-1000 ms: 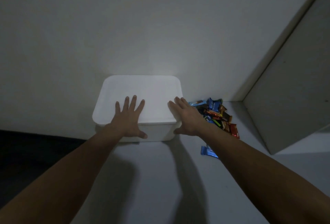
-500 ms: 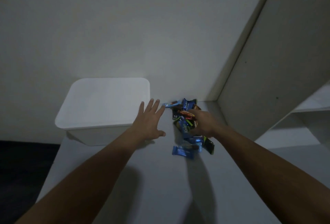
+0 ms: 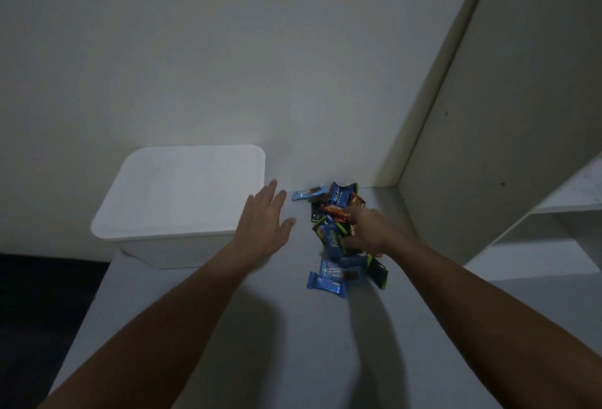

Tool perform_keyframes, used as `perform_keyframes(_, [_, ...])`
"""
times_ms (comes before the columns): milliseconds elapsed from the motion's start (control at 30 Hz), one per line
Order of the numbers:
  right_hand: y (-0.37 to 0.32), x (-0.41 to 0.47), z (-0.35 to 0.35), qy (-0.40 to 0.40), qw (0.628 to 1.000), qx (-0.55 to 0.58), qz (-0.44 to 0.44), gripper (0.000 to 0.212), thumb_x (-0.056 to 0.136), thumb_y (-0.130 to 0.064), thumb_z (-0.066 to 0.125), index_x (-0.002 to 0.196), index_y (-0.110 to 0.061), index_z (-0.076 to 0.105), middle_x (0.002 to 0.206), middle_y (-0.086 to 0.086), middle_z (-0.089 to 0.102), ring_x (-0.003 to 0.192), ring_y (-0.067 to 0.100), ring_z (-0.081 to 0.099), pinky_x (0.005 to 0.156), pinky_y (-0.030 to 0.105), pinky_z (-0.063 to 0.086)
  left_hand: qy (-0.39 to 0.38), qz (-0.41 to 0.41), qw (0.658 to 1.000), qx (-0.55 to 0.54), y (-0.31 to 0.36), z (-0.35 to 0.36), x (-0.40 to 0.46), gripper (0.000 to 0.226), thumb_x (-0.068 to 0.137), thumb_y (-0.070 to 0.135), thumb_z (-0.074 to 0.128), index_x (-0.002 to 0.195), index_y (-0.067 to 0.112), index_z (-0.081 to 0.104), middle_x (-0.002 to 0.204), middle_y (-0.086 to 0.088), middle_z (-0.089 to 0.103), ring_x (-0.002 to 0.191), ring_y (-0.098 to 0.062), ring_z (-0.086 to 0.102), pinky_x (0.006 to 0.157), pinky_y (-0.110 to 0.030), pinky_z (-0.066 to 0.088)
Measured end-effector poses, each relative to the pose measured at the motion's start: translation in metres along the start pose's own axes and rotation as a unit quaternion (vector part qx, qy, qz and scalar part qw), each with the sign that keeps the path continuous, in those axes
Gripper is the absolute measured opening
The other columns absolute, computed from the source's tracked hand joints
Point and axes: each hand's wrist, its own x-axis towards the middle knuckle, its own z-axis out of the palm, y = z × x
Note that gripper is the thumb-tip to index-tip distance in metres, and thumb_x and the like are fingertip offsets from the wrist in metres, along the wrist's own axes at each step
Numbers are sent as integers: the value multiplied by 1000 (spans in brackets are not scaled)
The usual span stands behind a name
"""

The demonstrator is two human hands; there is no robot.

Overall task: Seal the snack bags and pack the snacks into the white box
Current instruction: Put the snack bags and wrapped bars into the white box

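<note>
The white box (image 3: pixel 182 200) sits lidded on the tabletop (image 3: pixel 260 343) (contents hidden). Left hand (image 3: pixel 264 229) hovers beside it, fingers straight. Right hand (image 3: pixel 371 229) grips into the snack pile (image 3: pixel 338 236) just right; its fingers are mostly buried, wrappers blurred.

The box (image 3: pixel 182 200) sits on the table (image 3: pixel 228 343), against the wall (image 3: pixel 228 50). Right of the box lies the pile of snacks (image 3: pixel 338 232). The left hand (image 3: pixel 264 226) is between box and snacks. The right hand (image 3: pixel 371 229) rests on the snacks.
</note>
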Motion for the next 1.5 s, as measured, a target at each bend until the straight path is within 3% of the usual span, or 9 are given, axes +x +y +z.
perform_keyframes(100, [-34,22,-3,11,999,22,-40,43,78,-28,72,117,-17,57,97,-1,58,89,22,56,65,24,42,22,-62,997,-38,-27,-17,1,58,95,36,50,145,9,36,159,-10,19,144,-28,25,117,-48,21])
perform_keyframes(267, [-103,47,0,-4,990,136,-41,61,80,-28,75,133,-9,51,120,9,64,105,25,63,90,32,50,38,-165,986,-5,-95,-52,-10,57,94,35,51,143,9,39,157,-14,23,142,-32,28,116,-51,21])
perform_keyframes(333, [-128,51,5,-34,980,194,-9,62,80,-28,75,132,-5,51,119,14,65,99,28,65,80,36,57,30,-239,970,13,-124,-65,-18,60,92,36,52,144,10,36,158,-13,20,144,-31,22,117,-52,16])
perform_keyframes(567, [-177,58,17,-53,928,339,147,21,80,-4,73,89,9,60,68,21,63,59,32,66,70,52,59,24,-561,822,-98,-207,-107,-48,60,75,23,62,127,-2,47,136,-22,45,124,-38,44,104,-48,40])
perform_keyframes(767, [-196,64,16,-30,941,286,178,21,77,-7,77,84,3,60,80,21,64,61,31,65,68,50,60,3,-538,817,-207,-246,-115,-55,47,70,30,77,95,-7,63,102,-22,68,91,-34,69,81,-39,59])
perform_keyframes(933, [-203,65,7,-24,932,310,187,24,79,-5,74,93,6,59,88,23,59,56,31,60,66,49,60,-9,-553,789,-268,-244,-126,-51,28,76,17,79,71,0,57,73,-16,61,51,-26,57,28,-23,43])
perform_keyframes(1233, [-216,49,-7,-1,881,435,185,13,85,7,59,83,5,46,113,27,52,63,37,64,41,35,56,30,-542,745,-386,-247,-132,-53,23,77,3,75,71,1,54,90,-16,58,61,-24,55,33,-27,50])
perform_keyframes(1433, [-231,40,-26,23,817,559,140,33,80,11,61,111,15,49,113,24,59,82,36,67,42,27,54,29,-523,646,-555,-253,-136,-67,30,85,1,66,110,-2,50,121,-18,47,108,-32,56,39,-37,55])
perform_keyframes(1500, [-240,36,-34,30,815,566,120,35,81,9,62,113,15,50,110,23,60,77,34,68,44,26,55,30,-531,647,-546,-251,-141,-69,32,86,6,67,114,0,52,109,-17,55,93,-29,60,40,-33,55])
